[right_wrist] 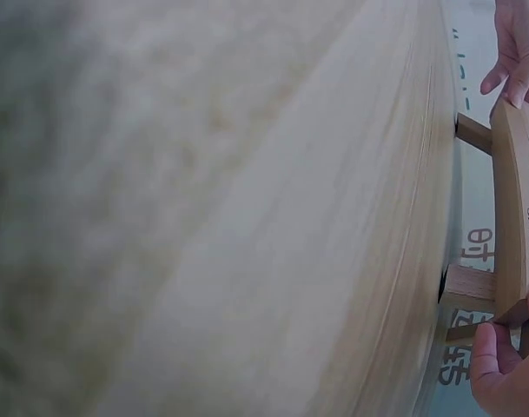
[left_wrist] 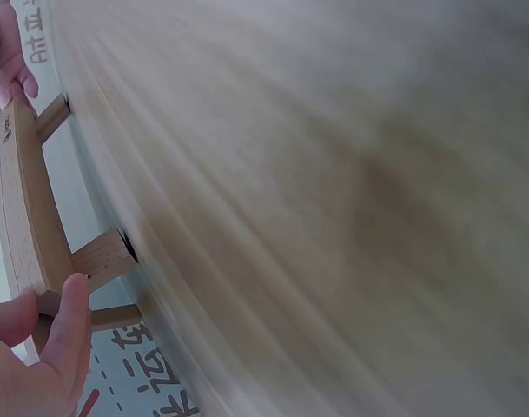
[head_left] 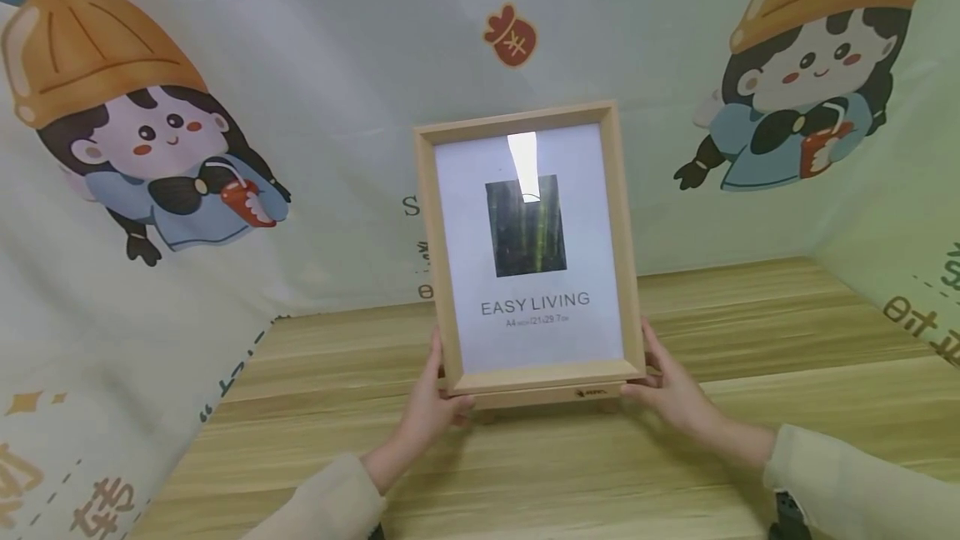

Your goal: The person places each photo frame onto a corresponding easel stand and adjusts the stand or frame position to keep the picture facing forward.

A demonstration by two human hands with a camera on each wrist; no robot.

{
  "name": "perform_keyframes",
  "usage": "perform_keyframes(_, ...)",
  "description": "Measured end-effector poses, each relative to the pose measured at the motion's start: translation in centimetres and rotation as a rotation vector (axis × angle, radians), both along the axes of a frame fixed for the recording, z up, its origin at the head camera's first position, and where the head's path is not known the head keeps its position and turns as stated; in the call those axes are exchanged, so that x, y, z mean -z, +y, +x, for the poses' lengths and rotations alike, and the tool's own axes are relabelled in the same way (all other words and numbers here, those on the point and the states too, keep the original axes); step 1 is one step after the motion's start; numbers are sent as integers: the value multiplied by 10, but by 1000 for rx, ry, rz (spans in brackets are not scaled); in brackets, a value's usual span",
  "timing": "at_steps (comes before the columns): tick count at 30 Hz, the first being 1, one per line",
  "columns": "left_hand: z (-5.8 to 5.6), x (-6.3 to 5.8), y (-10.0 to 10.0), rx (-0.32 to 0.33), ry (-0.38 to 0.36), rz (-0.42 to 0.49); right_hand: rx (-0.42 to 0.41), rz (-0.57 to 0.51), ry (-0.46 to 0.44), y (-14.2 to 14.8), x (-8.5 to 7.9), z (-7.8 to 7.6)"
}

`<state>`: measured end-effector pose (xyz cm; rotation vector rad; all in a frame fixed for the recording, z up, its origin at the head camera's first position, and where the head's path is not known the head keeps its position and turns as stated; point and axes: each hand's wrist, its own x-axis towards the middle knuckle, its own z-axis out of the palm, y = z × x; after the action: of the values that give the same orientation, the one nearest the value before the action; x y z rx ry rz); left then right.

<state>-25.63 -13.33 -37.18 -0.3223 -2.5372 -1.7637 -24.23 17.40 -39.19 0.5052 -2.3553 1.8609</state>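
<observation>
A light wooden picture frame (head_left: 630, 273) stands upright, tilted slightly, at the middle of the head view. Behind its clear front is a white sheet with a dark green picture and the words EASY LIVING. It rests on the ledge of a small wooden easel (head_left: 540, 397), whose short legs show in both wrist views. My left hand (head_left: 438, 402) grips the left end of that ledge between thumb and fingers. At the opposite end, my right hand (head_left: 675, 394) pinches the ledge the same way. The frame hides most of the easel's upper part.
Underneath is a wood-grain tabletop (head_left: 337, 373). A pale cloth backdrop (head_left: 352, 107) printed with cartoon figures and characters hangs behind and along the sides. The easel stands some way in front of the back cloth.
</observation>
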Motion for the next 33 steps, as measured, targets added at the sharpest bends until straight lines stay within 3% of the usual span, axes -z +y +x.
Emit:
perform_keyframes(25, -8, 4, 8, 2, -2, -35, 8, 43, 7, 12, 1, 1)
perform_keyframes(30, -7, 1, 3, 4, 54, -83, 28, 141, -8, 18, -8, 3)
perform_keyframes(33, -7, -2, -5, -20, 82, -137, 42, 308, 26, 28, -21, 3)
